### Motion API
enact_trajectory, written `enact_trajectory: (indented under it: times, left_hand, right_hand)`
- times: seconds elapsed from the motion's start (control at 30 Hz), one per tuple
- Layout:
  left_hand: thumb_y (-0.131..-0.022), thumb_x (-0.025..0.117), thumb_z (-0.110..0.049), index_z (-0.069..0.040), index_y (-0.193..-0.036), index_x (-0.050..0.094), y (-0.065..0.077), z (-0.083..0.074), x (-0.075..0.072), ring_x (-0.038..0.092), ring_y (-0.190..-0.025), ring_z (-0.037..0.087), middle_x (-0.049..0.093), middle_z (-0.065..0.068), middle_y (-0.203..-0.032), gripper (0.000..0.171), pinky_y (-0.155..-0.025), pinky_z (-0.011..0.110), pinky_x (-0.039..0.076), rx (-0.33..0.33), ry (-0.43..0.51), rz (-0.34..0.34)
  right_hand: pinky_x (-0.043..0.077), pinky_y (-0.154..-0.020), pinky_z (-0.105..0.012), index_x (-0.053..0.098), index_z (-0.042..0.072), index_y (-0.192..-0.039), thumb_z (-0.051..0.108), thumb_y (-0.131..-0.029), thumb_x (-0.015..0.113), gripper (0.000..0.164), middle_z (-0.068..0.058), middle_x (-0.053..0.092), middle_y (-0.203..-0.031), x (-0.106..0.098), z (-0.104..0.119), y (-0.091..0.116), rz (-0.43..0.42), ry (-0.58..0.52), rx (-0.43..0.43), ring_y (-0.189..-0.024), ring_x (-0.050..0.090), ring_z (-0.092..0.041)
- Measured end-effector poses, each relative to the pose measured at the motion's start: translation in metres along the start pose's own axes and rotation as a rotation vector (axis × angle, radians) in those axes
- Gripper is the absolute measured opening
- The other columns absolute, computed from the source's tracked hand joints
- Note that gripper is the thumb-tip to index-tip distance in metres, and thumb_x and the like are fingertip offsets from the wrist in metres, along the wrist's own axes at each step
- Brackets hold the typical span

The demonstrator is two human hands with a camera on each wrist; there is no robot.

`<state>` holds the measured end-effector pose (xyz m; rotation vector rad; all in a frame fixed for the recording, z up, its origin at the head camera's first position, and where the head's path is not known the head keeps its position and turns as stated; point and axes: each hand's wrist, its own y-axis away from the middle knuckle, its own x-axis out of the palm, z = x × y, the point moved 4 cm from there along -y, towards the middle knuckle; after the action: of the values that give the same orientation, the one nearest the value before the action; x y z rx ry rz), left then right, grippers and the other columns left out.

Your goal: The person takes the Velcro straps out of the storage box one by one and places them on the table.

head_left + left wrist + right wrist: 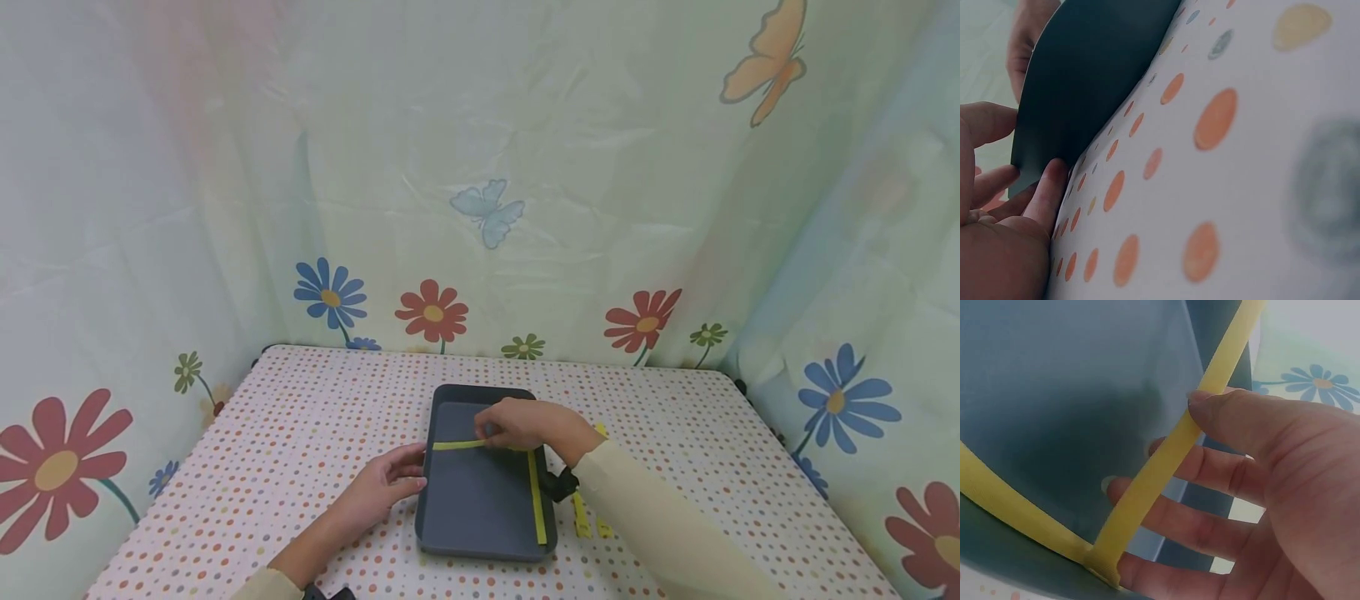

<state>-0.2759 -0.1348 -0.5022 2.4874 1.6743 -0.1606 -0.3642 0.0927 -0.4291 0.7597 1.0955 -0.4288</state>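
A dark grey rectangular tray (480,508) lies on the table. One flat yellow strap (457,446) crosses it from side to side, and another yellow length (537,500) runs down its right side. My right hand (517,421) is over the tray and pinches the crossing strap; in the right wrist view the thumb is in front of the strap (1166,450) and the fingers are behind it. Both lengths meet at a corner by the tray's edge there. My left hand (386,483) touches the tray's left outer wall, fingers loosely extended in the left wrist view.
More yellow straps (582,521) lie on the table just right of the tray, partly hidden by the right forearm. The dotted cloth (322,425) covers the table. A flowered curtain (525,267) hangs behind and along both sides.
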Motion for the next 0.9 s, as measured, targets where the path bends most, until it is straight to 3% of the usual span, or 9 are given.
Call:
enact_trajectory:
  times: [0.33, 0.57, 0.73, 0.9]
  left_hand:
    - [-0.100, 0.068, -0.022, -0.007, -0.155, 0.042, 0.000, 0.001, -0.001, 0.056, -0.134, 0.031, 0.053, 0.017, -0.151, 0.062, -0.103, 0.032, 0.055, -0.009, 0.006, 0.000]
    - [-0.100, 0.068, -0.021, -0.007, -0.155, 0.042, -0.001, 0.001, -0.001, 0.056, -0.134, 0.031, 0.052, 0.018, -0.151, 0.062, -0.103, 0.033, 0.055, -0.013, 0.017, 0.001]
    - [-0.100, 0.068, -0.023, -0.007, -0.156, 0.041, -0.002, 0.003, -0.001, 0.056, -0.134, 0.031, 0.053, 0.018, -0.150, 0.064, -0.104, 0.033, 0.055, -0.007, 0.004, 0.010]
    - [-0.101, 0.067, -0.025, -0.007, -0.156, 0.040, -0.001, 0.005, -0.002, 0.055, -0.135, 0.031, 0.053, 0.017, -0.150, 0.065, -0.105, 0.037, 0.054, -0.003, 0.007, 0.021]
  right_hand:
    - [0.047, -0.066, -0.025, 0.061, 0.024, -0.098, 0.021, -0.103, 0.063, 0.006, 0.010, 0.060, -0.086, -0.003, 0.003, 0.000, -0.001, -0.077, -0.034, -0.073, 0.056, -0.006]
    - [0.054, -0.066, -0.028, 0.061, 0.020, -0.103, 0.024, -0.105, 0.060, 0.005, -0.004, 0.070, -0.094, -0.002, 0.005, 0.003, 0.035, -0.160, -0.001, -0.076, 0.071, -0.019]
    - [0.055, -0.067, -0.029, 0.061, 0.019, -0.104, 0.025, -0.105, 0.061, 0.007, -0.004, 0.072, -0.098, -0.006, 0.004, 0.007, -0.012, -0.178, -0.001, -0.077, 0.072, -0.021]
    - [0.054, -0.069, -0.030, 0.066, 0.016, -0.106, 0.021, -0.105, 0.061, 0.008, -0.007, 0.072, -0.100, -0.012, 0.001, 0.008, -0.101, -0.223, -0.057, -0.076, 0.069, -0.019]
